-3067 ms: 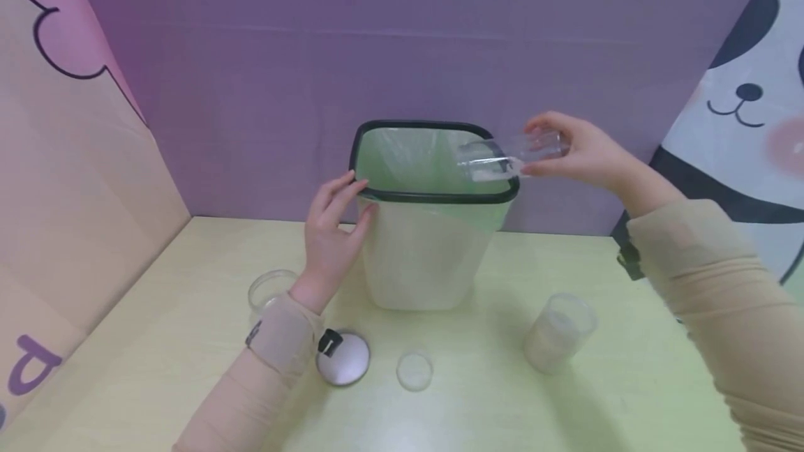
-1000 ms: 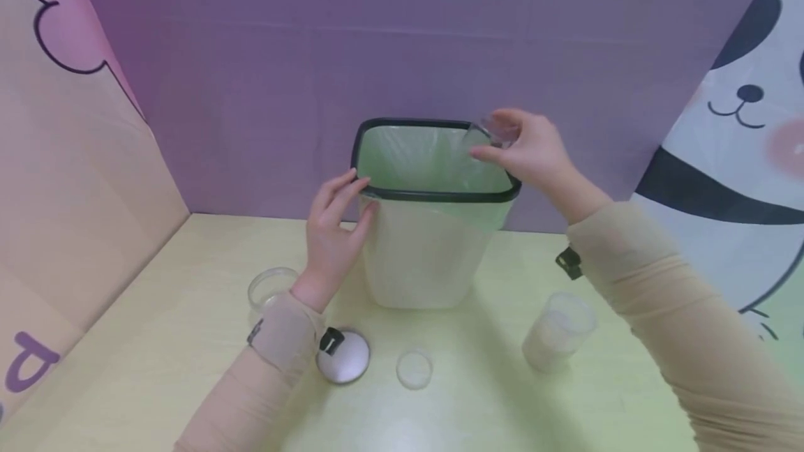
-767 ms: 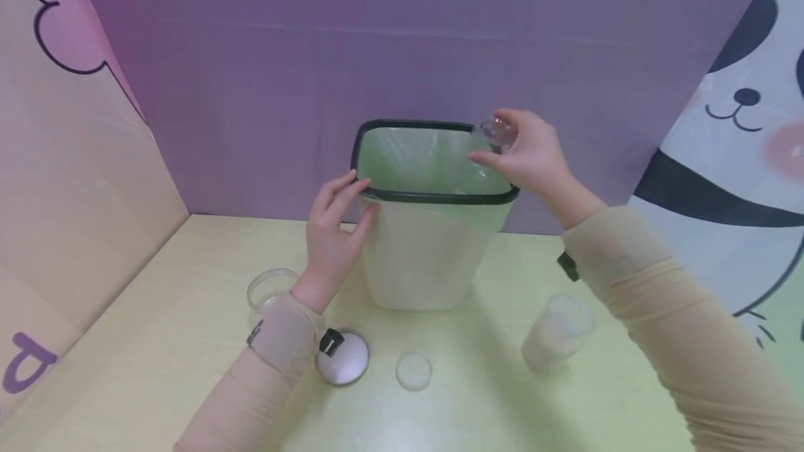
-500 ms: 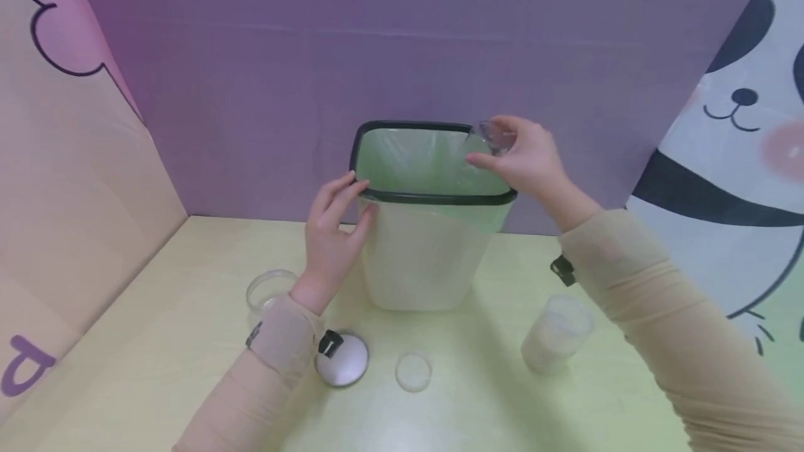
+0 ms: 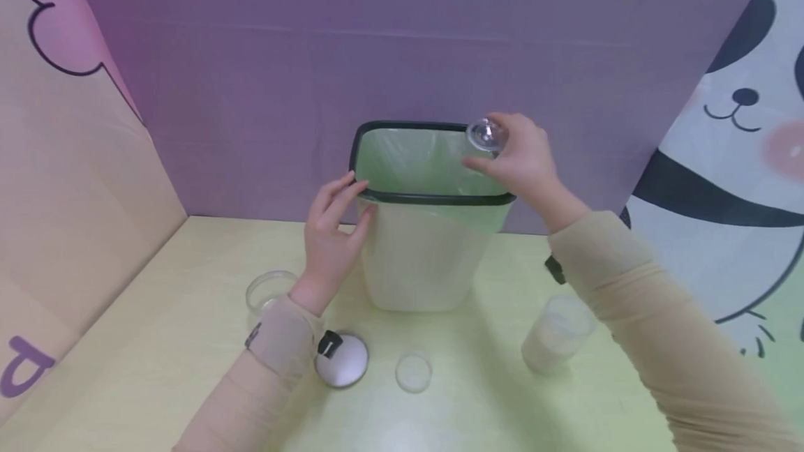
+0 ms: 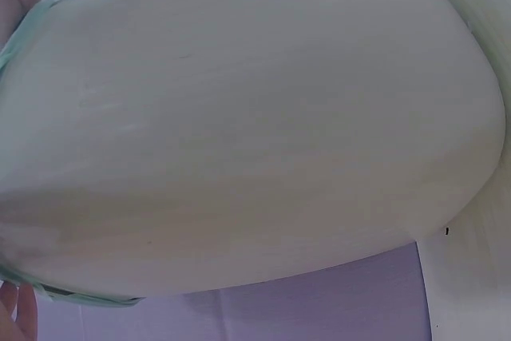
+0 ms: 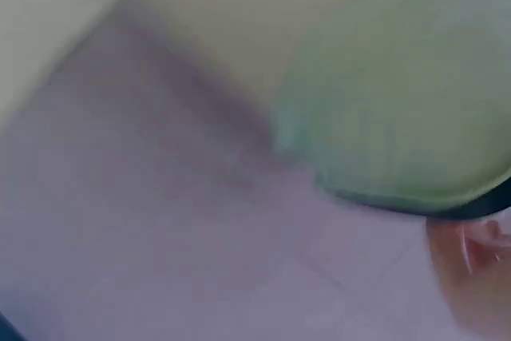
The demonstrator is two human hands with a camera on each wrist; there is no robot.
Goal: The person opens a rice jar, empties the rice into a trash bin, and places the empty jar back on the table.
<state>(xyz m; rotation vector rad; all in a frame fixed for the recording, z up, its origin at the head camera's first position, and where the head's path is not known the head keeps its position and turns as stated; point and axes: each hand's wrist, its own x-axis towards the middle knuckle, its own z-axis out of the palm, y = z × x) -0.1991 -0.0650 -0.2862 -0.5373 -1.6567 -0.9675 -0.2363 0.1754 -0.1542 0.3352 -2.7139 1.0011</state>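
In the head view a white trash can (image 5: 427, 257) with a green liner and black rim stands at the table's back. My left hand (image 5: 333, 232) holds its left front corner, fingers at the rim and thumb on the front wall. The can's pale wall (image 6: 255, 133) fills most of the left wrist view. Over the rim's right side, my right hand (image 5: 524, 155) holds a clear cylindrical jar (image 5: 486, 134). The jar is tilted, one round end facing the head camera; its other end is hidden. The right wrist view is blurred, with fingers (image 7: 467, 261) beside the black rim.
Right of the can stands a clear cylindrical container (image 5: 557, 335). A silver round lid (image 5: 344, 363) and a thin clear disc (image 5: 413, 373) lie in front. Another clear container (image 5: 266, 284) is partly hidden behind the left arm. A purple panel (image 5: 251, 124) rises behind.
My right hand came left with the jar from beyond the can's right side to over its opening. The jar's angle keeps shifting. The left hand and the can stay put.
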